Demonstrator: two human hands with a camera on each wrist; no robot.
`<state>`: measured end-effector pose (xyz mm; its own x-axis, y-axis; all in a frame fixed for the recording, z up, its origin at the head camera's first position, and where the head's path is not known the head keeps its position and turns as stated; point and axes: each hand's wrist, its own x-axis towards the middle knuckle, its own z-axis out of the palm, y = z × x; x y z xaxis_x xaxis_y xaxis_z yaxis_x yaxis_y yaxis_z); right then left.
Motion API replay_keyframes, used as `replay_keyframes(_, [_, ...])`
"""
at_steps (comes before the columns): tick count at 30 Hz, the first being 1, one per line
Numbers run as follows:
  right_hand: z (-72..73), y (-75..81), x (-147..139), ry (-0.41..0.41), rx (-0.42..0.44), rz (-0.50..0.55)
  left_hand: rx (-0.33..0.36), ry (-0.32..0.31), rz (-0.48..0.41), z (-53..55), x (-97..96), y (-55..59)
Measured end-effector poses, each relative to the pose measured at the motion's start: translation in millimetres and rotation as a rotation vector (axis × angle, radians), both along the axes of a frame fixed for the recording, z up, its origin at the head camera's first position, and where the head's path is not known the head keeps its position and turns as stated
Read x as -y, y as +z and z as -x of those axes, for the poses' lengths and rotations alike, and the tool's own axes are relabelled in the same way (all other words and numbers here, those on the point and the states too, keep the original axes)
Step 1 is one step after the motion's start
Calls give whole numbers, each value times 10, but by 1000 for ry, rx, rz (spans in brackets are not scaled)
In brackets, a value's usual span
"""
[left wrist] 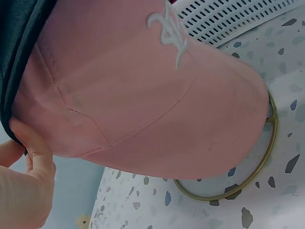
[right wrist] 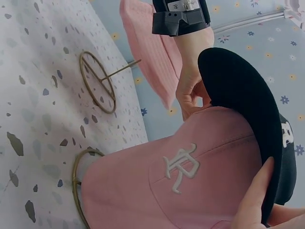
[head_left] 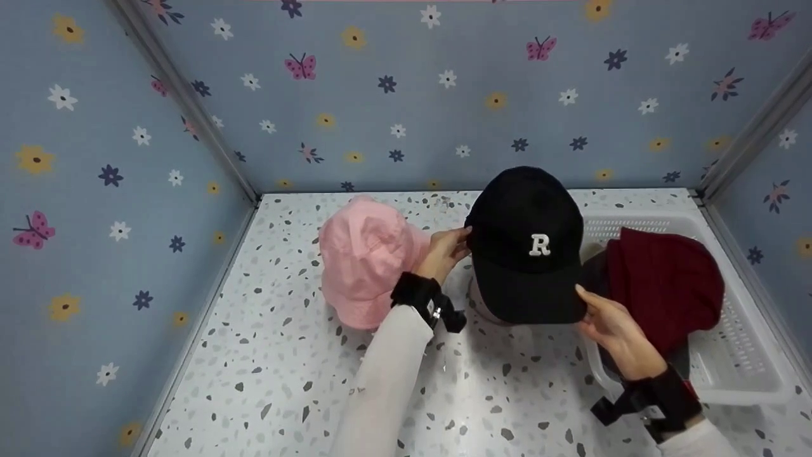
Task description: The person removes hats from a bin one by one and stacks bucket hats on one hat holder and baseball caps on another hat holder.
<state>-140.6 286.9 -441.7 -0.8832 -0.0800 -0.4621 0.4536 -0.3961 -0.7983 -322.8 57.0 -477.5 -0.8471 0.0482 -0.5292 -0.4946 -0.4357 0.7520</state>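
Note:
A black baseball cap (head_left: pixel 517 212) with a white letter R is held between both hands. At its left side edge, my left hand (head_left: pixel 446 251) pinches it with thumb and fingers. My right hand (head_left: pixel 618 330) grips the corner of its brim. Right behind and under the black cap is a pink baseball cap (right wrist: pixel 190 164) with a white embroidered letter, sitting over a gold wire stand (left wrist: pixel 214 198); the black cap overlaps its crown in the right wrist view. Left of my left wrist, a pink bucket hat (head_left: pixel 365 254) stands raised on another gold stand (right wrist: pixel 121 70).
On the right, a white perforated basket (head_left: pixel 748 374) holds a dark red knit hat (head_left: pixel 666 279) and a dark grey item (head_left: pixel 594 276). The speckled tabletop (head_left: pixel 254 355) is enclosed by blue flowered panels (head_left: pixel 406 95) at the back and sides.

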Motion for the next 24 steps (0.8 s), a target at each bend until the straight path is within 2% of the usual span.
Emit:
replay_keyframes(1, [6, -12, 2, -7, 9, -4, -1, -6, -2, -60, 16, 72])
replay_keyframes(4, [51, -51, 15, -53, 61, 97, -13, -17, -11, -185, 57, 210])
replay_keyframes(8, [109, -97, 12, -121, 144, 226, -18, -24, -16, -267, 71, 277])
replay_keyframes(10, [120, -115, 2, -126, 152, 224, -15, -18, -11, -261, 67, 248])
replay_keyframes(16, [145, -150, -4, -139, 136, 215, -24, -5, 15, -125, 30, 28])
replay_keyframes(20, [148, -156, -13, -128, 146, 146, -19, -16, 25, -112, 26, 20])
replay_keyframes(24, [183, -145, -65, -25, 149, 131, -18, -19, 38, -110, 22, 37])
